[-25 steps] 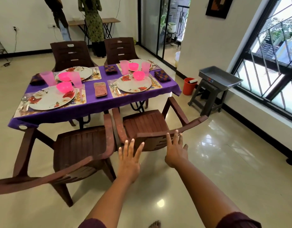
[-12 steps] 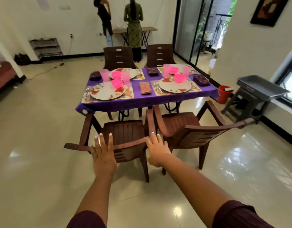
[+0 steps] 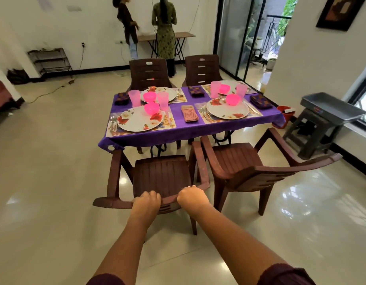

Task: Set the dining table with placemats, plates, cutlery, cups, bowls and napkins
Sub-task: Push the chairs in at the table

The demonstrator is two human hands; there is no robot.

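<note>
I am seeing both hands gripping the top rail of the near-left brown chair (image 3: 161, 177), low in the centre of the frame. The left hand (image 3: 146, 202) is curling over the rail left of centre; the right hand (image 3: 191, 197) is curling over it just beside, a small gap apart. Maroon sleeves are showing at the bottom edge.

The dining table (image 3: 198, 128) is sitting in the middle of the frame under a purple cloth, already laid. Four floral plates on placemats: the near-left plate (image 3: 139, 120) and the near-right plate (image 3: 227, 109) are facing me, two more lying behind them. Pink bowls are resting on or beside the plates, one (image 3: 151, 108) at the near-left plate's far rim. Pink cups (image 3: 134, 97) are standing upright between the settings. A red checked napkin (image 3: 190, 114) is lying between the two near plates; dark napkins are lying at the table's left, centre and right. Cutlery is lying beside the plates, too small to sort.

A second chair (image 3: 250, 165) is standing angled at centre right. Two people are standing at a side table, upper centre. A grey tray on a stool (image 3: 330, 109) is sitting at right.
</note>
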